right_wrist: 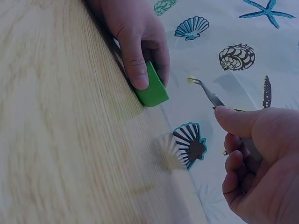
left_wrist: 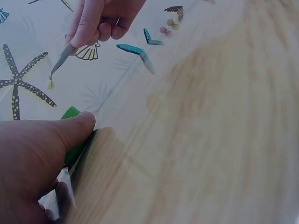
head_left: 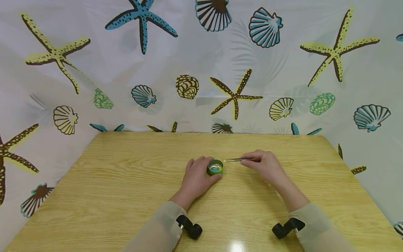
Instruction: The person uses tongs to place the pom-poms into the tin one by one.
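My left hand (head_left: 196, 178) grips a small round green container (head_left: 216, 173) standing on the wooden table, thumb on its near side and fingers round the far side. Inside it, a shiny bottom with bits of blue and yellow shows in the head view. My right hand (head_left: 267, 167) pinches slim metal tweezers (head_left: 234, 160) that point left. A tiny pale yellow bead (right_wrist: 190, 79) sits between the bent tweezer tips, just right of the container's rim and apart from it. In the left wrist view, that bead (left_wrist: 50, 85) hangs above the table.
Several small yellow and pink beads (left_wrist: 169, 30) lie on the table, beneath the right forearm. The wooden table (head_left: 132, 182) is bounded at the back and sides by a white cloth (head_left: 176, 45) printed with shells and starfish. Black camera mounts (head_left: 190, 227) sit on both sleeves.
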`<state>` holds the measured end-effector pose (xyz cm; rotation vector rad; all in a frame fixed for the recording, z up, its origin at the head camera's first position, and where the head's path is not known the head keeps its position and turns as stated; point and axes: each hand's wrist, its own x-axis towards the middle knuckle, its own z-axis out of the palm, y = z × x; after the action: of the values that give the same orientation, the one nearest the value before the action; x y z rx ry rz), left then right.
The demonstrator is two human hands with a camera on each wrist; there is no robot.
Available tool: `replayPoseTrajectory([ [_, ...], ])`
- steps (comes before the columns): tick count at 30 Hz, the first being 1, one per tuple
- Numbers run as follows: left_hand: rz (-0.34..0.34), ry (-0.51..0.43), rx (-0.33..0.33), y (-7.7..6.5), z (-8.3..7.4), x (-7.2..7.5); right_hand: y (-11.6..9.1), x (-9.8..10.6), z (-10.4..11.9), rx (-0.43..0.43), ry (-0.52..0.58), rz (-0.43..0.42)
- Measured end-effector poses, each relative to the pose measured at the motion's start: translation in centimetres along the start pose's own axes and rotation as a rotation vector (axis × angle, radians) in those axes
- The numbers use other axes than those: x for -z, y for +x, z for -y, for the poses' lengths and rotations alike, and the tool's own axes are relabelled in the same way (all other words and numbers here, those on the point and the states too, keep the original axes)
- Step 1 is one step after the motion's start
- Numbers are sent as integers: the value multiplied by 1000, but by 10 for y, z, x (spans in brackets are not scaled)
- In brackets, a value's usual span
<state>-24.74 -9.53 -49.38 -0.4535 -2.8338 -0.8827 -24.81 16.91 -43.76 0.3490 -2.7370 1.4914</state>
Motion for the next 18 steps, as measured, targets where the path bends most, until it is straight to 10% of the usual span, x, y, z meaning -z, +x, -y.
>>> replayPoseTrajectory([
  [18, 1, 8, 5, 0, -1, -1, 5, -18, 1, -9, -51, 9],
])
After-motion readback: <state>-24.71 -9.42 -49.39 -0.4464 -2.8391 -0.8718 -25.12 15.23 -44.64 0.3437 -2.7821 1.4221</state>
